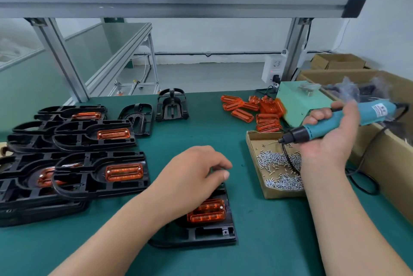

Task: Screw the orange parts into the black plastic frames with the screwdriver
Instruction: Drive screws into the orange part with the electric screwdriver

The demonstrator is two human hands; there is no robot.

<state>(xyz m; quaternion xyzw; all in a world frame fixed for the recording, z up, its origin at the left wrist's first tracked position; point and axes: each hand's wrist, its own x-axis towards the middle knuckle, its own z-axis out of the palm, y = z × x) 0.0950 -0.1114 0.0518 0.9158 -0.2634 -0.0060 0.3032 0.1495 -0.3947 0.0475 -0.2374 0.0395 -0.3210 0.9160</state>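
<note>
On the green mat [201,137], close to the front edge, a black plastic frame [210,232] is laid flat, and a see-through orange part [206,211] with thin ribs is seated in its middle. One small shiny screw head is seen at the right end of that part. The far end of this frame is covered by the left hand [194,175], whose fingers are bent downward with the thumb tucked near them; whether the frame is pinched or only touched cannot be told. The blue electric screwdriver [335,122] is held in the right hand [328,141], which is turned palm up with the fingers curled round the tool's smooth round body. The black nose of the tool is pointed left, and its thin metal tip is kept above a low cardboard tray [251,141] filled with tiny silver screws [279,170]. A black cable is run from the tool's back end down across the mat. Behind the tray, a heap of loose orange parts [252,110] is piled beside a pale green box [299,101]. At the left, finished frames [73,164] with orange parts fitted are stacked in overlapping layers. Two bare frames [172,106] are placed at the back of the mat. Brown cardboard boxes [384,148] are lined along the right side.
</note>
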